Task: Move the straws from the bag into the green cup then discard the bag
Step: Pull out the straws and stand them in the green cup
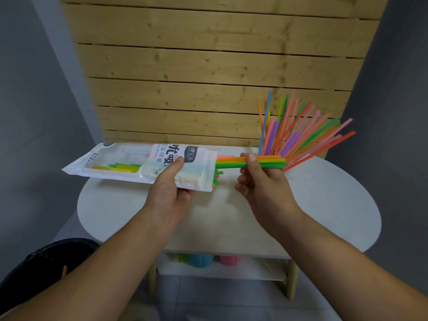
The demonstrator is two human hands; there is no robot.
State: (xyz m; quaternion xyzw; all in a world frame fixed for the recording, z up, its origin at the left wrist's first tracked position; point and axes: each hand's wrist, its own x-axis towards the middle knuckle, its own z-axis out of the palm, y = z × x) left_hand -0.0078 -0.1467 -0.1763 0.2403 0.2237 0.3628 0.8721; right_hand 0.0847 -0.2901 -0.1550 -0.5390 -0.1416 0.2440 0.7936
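My left hand (pixel 172 188) holds a white and clear plastic straw bag (pixel 120 162) level above the table, its open mouth facing right. Yellow and green straws (pixel 118 167) still lie inside it. My right hand (pixel 257 179) pinches a small bundle of orange, yellow and green straws (pixel 266 161) that sticks partly out of the bag's mouth. Behind my right hand a fan of several coloured straws (pixel 298 133) stands upright and leans right; the green cup that holds them is hidden behind my hand and the bundle.
A round white table (pixel 324 200) stands against a wooden slat wall (pixel 208 66). Under it a lower shelf (pixel 220 269) carries blue (pixel 200 260) and pink (pixel 229 260) cups. A dark bin (pixel 44 262) sits on the floor at the lower left.
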